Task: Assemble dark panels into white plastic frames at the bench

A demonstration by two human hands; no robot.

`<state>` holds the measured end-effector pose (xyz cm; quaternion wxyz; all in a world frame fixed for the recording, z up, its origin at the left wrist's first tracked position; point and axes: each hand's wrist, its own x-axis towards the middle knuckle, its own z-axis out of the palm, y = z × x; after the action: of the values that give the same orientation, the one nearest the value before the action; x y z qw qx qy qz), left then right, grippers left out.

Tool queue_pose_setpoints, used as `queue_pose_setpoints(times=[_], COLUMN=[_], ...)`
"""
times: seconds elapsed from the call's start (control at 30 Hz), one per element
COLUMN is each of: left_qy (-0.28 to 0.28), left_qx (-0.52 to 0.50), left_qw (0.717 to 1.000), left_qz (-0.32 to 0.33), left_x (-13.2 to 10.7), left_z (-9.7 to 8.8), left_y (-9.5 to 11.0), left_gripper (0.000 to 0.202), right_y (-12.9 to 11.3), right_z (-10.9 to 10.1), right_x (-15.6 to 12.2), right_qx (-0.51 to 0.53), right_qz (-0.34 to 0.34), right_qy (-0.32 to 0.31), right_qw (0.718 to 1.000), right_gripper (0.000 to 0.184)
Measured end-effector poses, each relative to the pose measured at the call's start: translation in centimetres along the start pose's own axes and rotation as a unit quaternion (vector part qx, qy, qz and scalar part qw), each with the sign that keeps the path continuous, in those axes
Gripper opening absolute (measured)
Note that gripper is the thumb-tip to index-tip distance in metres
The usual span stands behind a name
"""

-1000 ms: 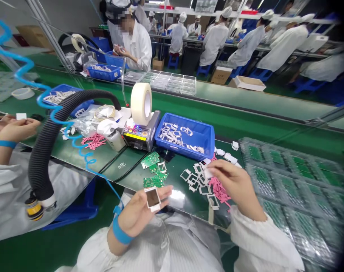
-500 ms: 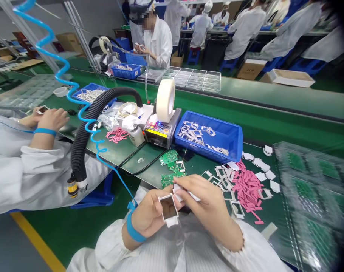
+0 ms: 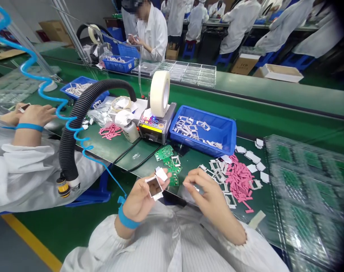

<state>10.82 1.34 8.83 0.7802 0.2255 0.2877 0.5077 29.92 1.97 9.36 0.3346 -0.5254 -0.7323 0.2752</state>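
My left hand (image 3: 136,200) holds a small white-framed display (image 3: 154,187) with a dark, glossy face, the thumb at its edge. A white square piece (image 3: 161,174) lies against the fingers of the same hand, just beyond the display. To the right, apart from it, my right hand (image 3: 210,198) has its fingers curled with thumb and forefinger close together; what they hold, if anything, I cannot make out. Green circuit boards (image 3: 164,152) lie on the bench beyond my hands. Loose white frames (image 3: 217,172) and a heap of pink strips (image 3: 240,177) lie beyond my right hand.
A blue bin (image 3: 203,130) holds white frames beside a tape dispenser (image 3: 153,128) with a large tape roll (image 3: 160,93). Clear trays (image 3: 291,181) with green boards stand at right. A black hose (image 3: 68,143) and blue coiled cord (image 3: 58,100) hang left, near a co-worker's hands (image 3: 36,115).
My right hand has drawn away to the right from my left hand. The white piece now rests on my left fingers, and the display has tilted. The whole view has shifted slightly.
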Motion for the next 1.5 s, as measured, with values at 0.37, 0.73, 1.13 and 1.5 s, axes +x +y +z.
queue_pose_setpoints(times=[0.37, 0.73, 1.13, 1.5], left_qy=[-0.144, -0.164, -0.142, -0.080], left_qx=[-0.114, -0.119, -0.138, -0.117], left_qw=[0.972, 0.954, 0.946, 0.946], left_qz=[-0.147, -0.219, -0.256, -0.290], left_x=[-0.3, -0.4, -0.3, -0.7], left_z=[0.1, 0.7, 2.0, 2.0], left_y=[-1.4, -1.1, -2.1, -2.0], left_gripper=[0.047, 0.046, 0.039, 0.040], right_y=[-0.1, -2.5, -3.4, -2.8], right_z=[-0.7, -3.0, -3.7, -4.2], right_x=[0.5, 1.3, 2.1, 1.4], right_qx=[0.339, 0.274, -0.027, -0.046], right_qz=[0.047, -0.119, -0.407, -0.402], right_qy=[-0.145, -0.085, -0.118, -0.094], right_qw=[0.928, 0.950, 0.905, 0.910], right_gripper=[0.036, 0.028, 0.017, 0.017])
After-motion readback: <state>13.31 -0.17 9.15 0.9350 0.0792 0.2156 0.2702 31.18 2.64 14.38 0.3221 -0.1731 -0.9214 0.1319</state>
